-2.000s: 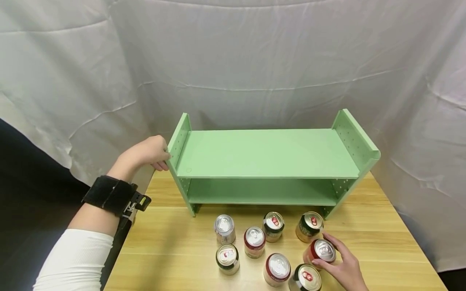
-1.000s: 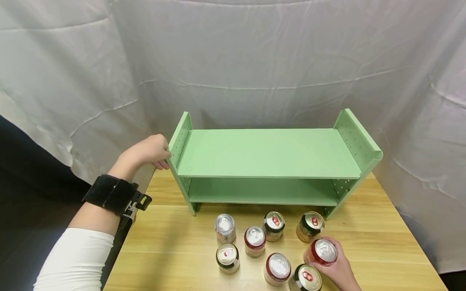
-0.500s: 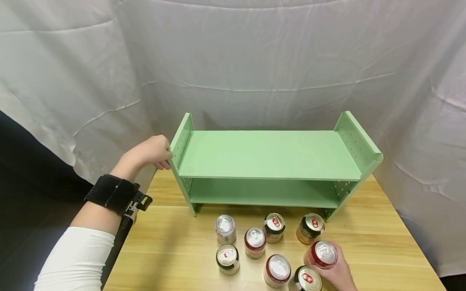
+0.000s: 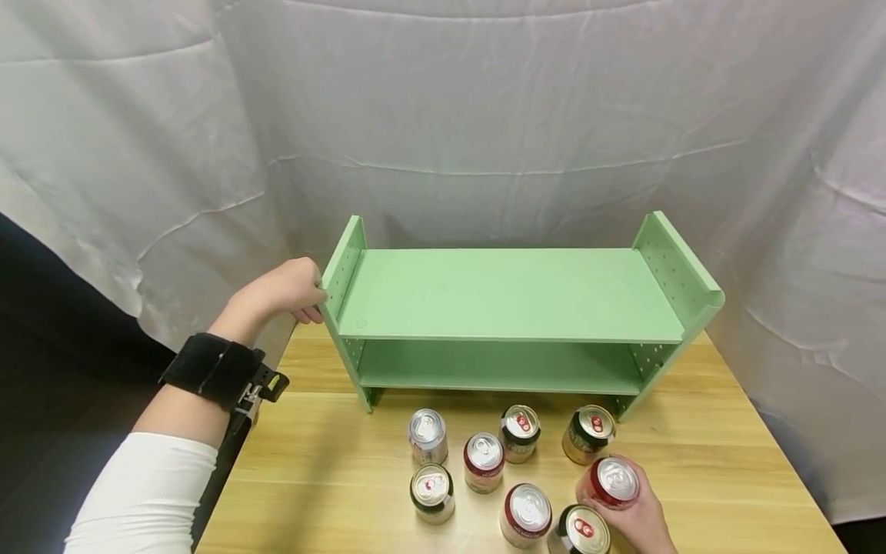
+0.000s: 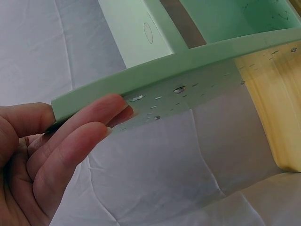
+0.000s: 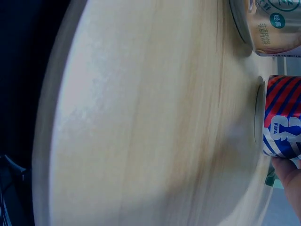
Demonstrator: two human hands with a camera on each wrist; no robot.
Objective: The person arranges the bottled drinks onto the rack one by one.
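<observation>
My left hand point(image 4: 284, 288) grips the left side panel of a green two-tier shelf point(image 4: 512, 292). In the left wrist view, the thumb is at the panel's edge and the bent fingers point(image 5: 70, 150) lie along its outer face. At the front right, my right hand point(image 4: 647, 515) is wrapped round a red soda can point(image 4: 618, 481). The right wrist view shows that can's red and blue striped side point(image 6: 282, 117) close by the tabletop, with a fingertip against it. A black-and-gold can point(image 4: 581, 531) stands just left of my right hand, and another dark can point(image 4: 588, 435) is behind it.
More cans stand before the shelf: a silver can point(image 4: 428, 437), dark cans point(image 4: 521, 435) and pale cans with red rims point(image 4: 527, 515). The wooden table point(image 4: 734, 462) ends at a right edge beside a grey-white curtain point(image 4: 484, 108). A black strap point(image 4: 208, 371) circles the left wrist.
Two seconds ago my right hand's fingers were spread wider at the red can; they then wrapped closer round it. The left hand still holds the shelf, and the other cans stay put.
</observation>
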